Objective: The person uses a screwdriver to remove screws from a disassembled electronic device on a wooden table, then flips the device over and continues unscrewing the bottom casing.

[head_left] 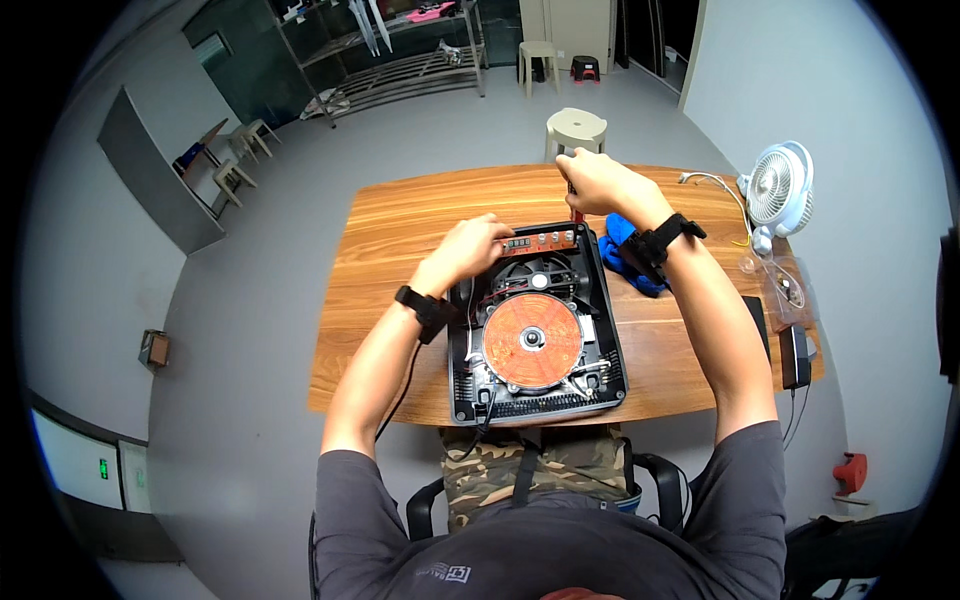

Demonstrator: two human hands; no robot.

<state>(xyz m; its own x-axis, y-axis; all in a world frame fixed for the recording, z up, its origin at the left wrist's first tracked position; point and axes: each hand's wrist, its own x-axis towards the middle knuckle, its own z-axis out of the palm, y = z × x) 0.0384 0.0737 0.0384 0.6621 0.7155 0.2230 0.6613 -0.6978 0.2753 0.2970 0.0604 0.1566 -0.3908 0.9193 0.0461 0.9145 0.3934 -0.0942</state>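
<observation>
On the wooden bench point(400, 230) lies an opened induction cooker point(537, 325). The left hand point(470, 245) rests on its circuit board point(540, 242), fingers curled. The right hand point(597, 180) grips a screwdriver point(574, 203) upright at the board's far end.

A black cooker base point(600, 330) holds a copper-orange coil point(532, 341), beside a blue cloth point(622, 255) on the brown wood-grain table point(400, 240).
</observation>
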